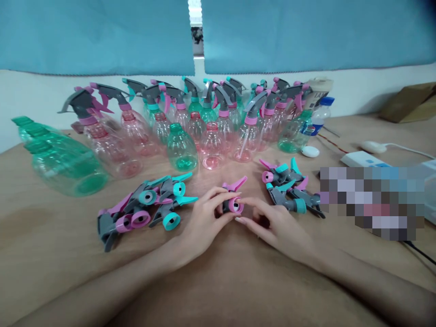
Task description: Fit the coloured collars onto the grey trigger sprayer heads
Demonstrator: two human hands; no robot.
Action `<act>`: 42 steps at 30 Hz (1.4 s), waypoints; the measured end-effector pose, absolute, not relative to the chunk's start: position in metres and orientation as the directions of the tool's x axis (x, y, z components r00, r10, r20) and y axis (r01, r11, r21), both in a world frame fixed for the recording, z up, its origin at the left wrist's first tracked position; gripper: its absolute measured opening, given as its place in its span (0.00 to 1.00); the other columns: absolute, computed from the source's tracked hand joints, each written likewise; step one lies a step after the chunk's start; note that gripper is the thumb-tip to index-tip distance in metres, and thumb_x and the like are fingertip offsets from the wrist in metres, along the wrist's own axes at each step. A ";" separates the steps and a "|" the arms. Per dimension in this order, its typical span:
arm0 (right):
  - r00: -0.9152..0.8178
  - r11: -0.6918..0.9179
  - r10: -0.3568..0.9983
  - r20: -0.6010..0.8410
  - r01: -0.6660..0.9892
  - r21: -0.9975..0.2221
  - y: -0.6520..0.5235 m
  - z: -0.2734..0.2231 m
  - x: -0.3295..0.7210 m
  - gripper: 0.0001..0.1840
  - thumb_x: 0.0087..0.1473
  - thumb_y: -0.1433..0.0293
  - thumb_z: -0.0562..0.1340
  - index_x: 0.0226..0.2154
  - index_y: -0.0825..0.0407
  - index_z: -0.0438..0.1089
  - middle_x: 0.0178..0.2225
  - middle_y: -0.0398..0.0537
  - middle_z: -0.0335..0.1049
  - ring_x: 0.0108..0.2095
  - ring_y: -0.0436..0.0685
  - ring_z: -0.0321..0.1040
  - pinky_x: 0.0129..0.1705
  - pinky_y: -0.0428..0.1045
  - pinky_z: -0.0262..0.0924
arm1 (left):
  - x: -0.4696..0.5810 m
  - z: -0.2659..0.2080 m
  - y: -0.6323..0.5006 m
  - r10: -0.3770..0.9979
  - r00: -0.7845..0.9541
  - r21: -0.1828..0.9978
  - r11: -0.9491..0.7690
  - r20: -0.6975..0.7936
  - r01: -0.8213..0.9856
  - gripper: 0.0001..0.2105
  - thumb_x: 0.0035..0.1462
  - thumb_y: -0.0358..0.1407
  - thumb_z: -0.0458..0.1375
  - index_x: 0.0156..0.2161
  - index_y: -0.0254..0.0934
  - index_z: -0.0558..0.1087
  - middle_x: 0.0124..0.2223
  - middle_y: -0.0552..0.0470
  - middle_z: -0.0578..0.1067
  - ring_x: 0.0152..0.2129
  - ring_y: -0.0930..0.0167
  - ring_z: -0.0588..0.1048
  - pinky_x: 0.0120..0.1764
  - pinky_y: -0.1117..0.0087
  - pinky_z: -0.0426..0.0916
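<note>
A pink and grey trigger spray head [235,205] is held just above the table, its pink collar facing me. My left hand [204,218] is closed around it from the left, with fingers over the top and thumb below. From the right, my right hand [281,227] pinches at the collar with index finger and thumb. Loose spray heads [141,197] in pink, teal and grey lie in a pile left of my hands. Another small pile of spray heads [286,190] lies to the right, beyond my right hand.
Green and pink clear bottles stand behind, some open like the green bottle [183,150], several with spray heads fitted. Green bottles [64,159] lean at the left. A blue-capped bottle [322,116], a white mouse-like object [309,151], a power strip [363,160] and a cardboard box [408,103] are right.
</note>
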State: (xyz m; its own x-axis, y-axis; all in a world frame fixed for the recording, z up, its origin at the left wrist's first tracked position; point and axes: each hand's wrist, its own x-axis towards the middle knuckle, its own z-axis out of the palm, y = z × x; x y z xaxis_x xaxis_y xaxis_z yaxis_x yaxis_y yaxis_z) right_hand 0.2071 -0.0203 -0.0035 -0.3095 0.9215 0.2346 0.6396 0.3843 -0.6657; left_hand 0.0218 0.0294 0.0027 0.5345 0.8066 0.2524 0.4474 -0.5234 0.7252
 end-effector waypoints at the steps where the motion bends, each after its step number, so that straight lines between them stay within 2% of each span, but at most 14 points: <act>1: -0.316 0.385 0.921 0.229 0.642 -0.664 -0.021 -0.004 0.208 0.15 0.60 0.65 0.56 0.49 0.48 0.62 0.21 0.35 0.61 0.20 0.48 0.59 0.23 0.43 0.51 | 0.022 0.003 0.029 0.808 0.535 0.729 -0.520 0.249 0.446 0.16 0.54 0.27 0.60 0.47 0.44 0.72 0.45 0.53 0.70 0.34 0.72 0.71 0.39 0.68 0.68; 8: -0.341 0.404 0.912 0.230 0.642 -0.651 -0.022 -0.007 0.209 0.13 0.58 0.64 0.57 0.45 0.51 0.59 0.22 0.35 0.58 0.20 0.48 0.58 0.22 0.44 0.47 | 0.023 0.005 0.026 0.784 0.567 0.748 -0.530 0.252 0.400 0.13 0.54 0.27 0.61 0.44 0.43 0.73 0.44 0.54 0.70 0.33 0.72 0.70 0.40 0.69 0.67; 15: -0.334 0.411 0.908 0.251 0.602 -0.684 -0.023 -0.008 0.208 0.09 0.56 0.65 0.59 0.37 0.51 0.59 0.21 0.34 0.57 0.19 0.46 0.56 0.22 0.43 0.47 | 0.023 0.005 0.026 0.804 0.542 0.757 -0.508 0.245 0.411 0.13 0.55 0.29 0.60 0.45 0.43 0.72 0.43 0.54 0.69 0.31 0.73 0.69 0.37 0.71 0.66; 18: -0.359 0.424 0.901 0.244 0.605 -0.674 -0.026 -0.009 0.205 0.09 0.56 0.67 0.59 0.39 0.50 0.60 0.23 0.35 0.60 0.20 0.47 0.58 0.23 0.43 0.49 | 0.023 0.006 0.027 0.836 0.504 0.773 -0.463 0.218 0.433 0.13 0.55 0.30 0.60 0.46 0.45 0.72 0.42 0.54 0.69 0.31 0.73 0.68 0.36 0.71 0.65; 23: -0.312 0.409 0.911 0.270 0.592 -0.695 -0.025 -0.010 0.206 0.18 0.57 0.66 0.58 0.50 0.49 0.56 0.24 0.35 0.61 0.22 0.47 0.61 0.24 0.43 0.53 | 0.023 0.005 0.027 0.839 0.499 0.780 -0.457 0.218 0.427 0.13 0.55 0.32 0.61 0.46 0.44 0.72 0.41 0.55 0.68 0.30 0.74 0.68 0.34 0.72 0.65; 31: -0.356 0.461 0.888 0.292 0.695 -0.552 -0.021 -0.006 0.209 0.19 0.59 0.65 0.56 0.53 0.48 0.58 0.27 0.38 0.67 0.23 0.49 0.65 0.27 0.45 0.55 | 0.023 0.004 0.028 0.835 0.501 0.779 -0.465 0.227 0.422 0.13 0.53 0.33 0.62 0.46 0.44 0.73 0.40 0.54 0.69 0.27 0.75 0.68 0.33 0.72 0.66; 35: -0.362 0.500 0.863 0.352 0.704 -0.504 -0.023 -0.006 0.209 0.18 0.60 0.65 0.55 0.53 0.50 0.60 0.24 0.38 0.66 0.21 0.49 0.62 0.25 0.45 0.53 | 0.023 0.004 0.028 0.834 0.498 0.775 -0.472 0.237 0.421 0.14 0.53 0.32 0.62 0.45 0.44 0.73 0.39 0.55 0.69 0.26 0.75 0.67 0.31 0.73 0.66; 42: -0.319 0.421 0.906 0.277 0.636 -0.647 -0.019 -0.007 0.210 0.15 0.58 0.63 0.58 0.48 0.49 0.62 0.19 0.33 0.56 0.18 0.47 0.56 0.21 0.43 0.48 | 0.022 0.004 0.027 0.793 0.550 0.750 -0.525 0.261 0.401 0.14 0.54 0.28 0.61 0.45 0.44 0.73 0.42 0.54 0.70 0.29 0.74 0.69 0.35 0.70 0.67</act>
